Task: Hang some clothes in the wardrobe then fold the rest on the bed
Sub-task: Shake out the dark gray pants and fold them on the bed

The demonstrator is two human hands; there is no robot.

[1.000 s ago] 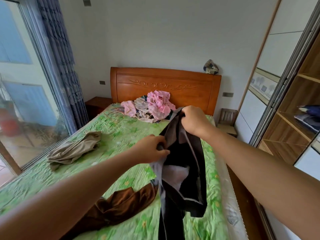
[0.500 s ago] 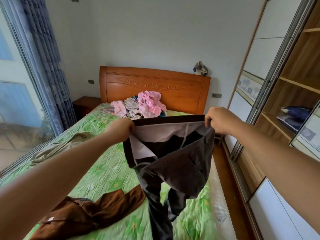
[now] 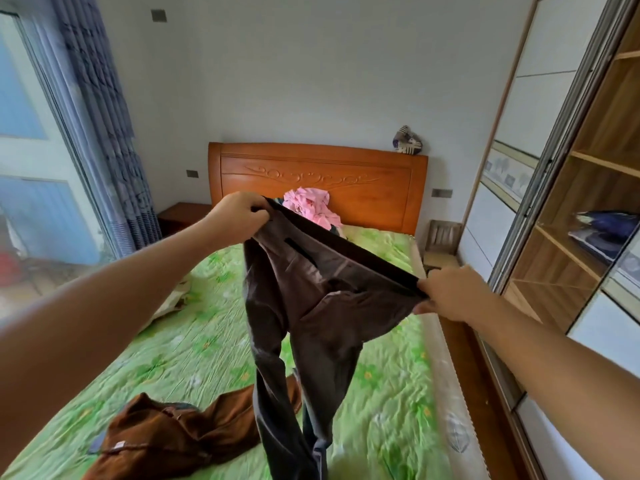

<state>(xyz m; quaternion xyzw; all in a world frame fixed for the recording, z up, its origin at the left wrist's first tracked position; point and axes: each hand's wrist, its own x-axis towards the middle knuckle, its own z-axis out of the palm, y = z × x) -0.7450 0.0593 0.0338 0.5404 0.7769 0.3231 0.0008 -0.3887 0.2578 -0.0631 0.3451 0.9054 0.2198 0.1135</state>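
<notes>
I'm holding dark trousers [image 3: 311, 306] up above the bed [image 3: 194, 348]. Left grip [image 3: 239, 216] is pinching the far-left waistband end, right grip [image 3: 446, 294] the nearer right end. Waistband is slanting between them, legs hanging straight down.

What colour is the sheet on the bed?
The sheet is bright green with a faint flower pattern, clearest in the head view.

Blue patterned curtain [image 3: 104, 109] hanging beside the left window [image 3: 31, 150]; wooden nightstand [image 3: 180, 216] just past it; small slatted chair [image 3: 443, 233] by the far wall; striped ornament [image 3: 407, 142] higher up.
</notes>
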